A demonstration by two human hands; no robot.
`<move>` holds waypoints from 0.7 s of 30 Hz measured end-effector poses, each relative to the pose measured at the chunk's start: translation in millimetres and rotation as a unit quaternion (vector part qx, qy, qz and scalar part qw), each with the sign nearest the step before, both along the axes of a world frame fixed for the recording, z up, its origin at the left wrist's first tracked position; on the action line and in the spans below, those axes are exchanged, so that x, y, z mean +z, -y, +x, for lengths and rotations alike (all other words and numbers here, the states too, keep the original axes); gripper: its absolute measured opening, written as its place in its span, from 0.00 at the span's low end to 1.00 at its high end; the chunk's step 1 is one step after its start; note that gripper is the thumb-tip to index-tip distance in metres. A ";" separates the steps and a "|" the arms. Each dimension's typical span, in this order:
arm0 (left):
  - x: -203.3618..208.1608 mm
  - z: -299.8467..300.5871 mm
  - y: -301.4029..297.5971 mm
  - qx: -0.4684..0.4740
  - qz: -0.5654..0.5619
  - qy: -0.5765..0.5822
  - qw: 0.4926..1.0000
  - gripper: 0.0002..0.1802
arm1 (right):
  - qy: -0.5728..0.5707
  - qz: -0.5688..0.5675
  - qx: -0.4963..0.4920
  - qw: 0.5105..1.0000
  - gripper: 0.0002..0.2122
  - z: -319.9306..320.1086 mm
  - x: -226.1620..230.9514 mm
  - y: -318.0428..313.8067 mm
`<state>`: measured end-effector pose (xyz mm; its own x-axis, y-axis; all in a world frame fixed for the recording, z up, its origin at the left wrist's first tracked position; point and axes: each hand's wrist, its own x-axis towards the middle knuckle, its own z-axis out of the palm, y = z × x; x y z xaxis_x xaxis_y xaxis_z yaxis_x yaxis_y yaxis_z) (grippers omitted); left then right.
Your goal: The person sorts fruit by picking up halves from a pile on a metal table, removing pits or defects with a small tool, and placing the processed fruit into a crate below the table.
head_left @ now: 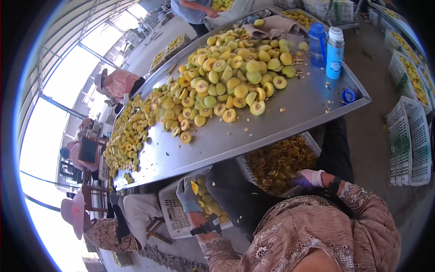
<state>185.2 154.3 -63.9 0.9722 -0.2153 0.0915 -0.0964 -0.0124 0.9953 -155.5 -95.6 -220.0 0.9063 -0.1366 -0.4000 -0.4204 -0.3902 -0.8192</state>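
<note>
My left hand (187, 195), in a grey glove, is above a white crate (173, 213) of yellow-green fruit halves beside my left knee. Its fingers are closed on a yellow fruit half (195, 187). My right hand (311, 178), in a pale glove with a pink cuff, is low by my right thigh, at the edge of a crate of brownish-yellow fruit scraps (281, 161). Its fingers are smeared and purplish, so whether it holds anything is unclear. In front, a large heap of halved, plum-like fruit (226, 75) covers much of the metal table (213, 140).
A blue bottle (317, 45), a blue-and-white flask (335, 53) and a blue lid (348, 96) stand at the table's right end. Empty white crates (408, 140) are stacked at right, near full crates (410, 77). A co-worker in a pink hat (74, 213) sits at left.
</note>
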 end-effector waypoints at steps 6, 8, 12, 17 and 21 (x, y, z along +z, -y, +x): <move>20.1 73.5 8.7 0.018 0.631 0.237 0.738 0.32 | -0.068 0.138 -0.149 0.977 0.16 -2.3 43.7 -1.0; 36.8 91.5 52.4 -0.007 0.573 0.277 0.771 0.32 | 0.095 0.040 -0.057 0.993 0.13 -27.0 -7.2 5.1; 22.3 144.8 108.3 -0.058 0.616 0.230 0.752 0.37 | 0.073 0.144 -0.152 0.975 0.10 -30.7 -14.8 -3.6; -24.3 196.0 146.2 -0.181 0.677 0.149 0.697 0.39 | -0.012 0.210 -0.206 0.956 0.08 -29.0 -42.2 -2.4; -41.4 200.2 167.3 -0.151 0.658 0.213 0.707 0.39 | -0.121 0.237 -0.273 0.924 0.17 -16.0 -12.2 -4.0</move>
<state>385.4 -13.0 -105.3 0.8085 -0.5779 -0.1110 -0.5793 -0.8148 0.0219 -171.5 -91.5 -232.2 0.6302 -0.3055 -0.7138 -0.6415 0.3130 -0.7003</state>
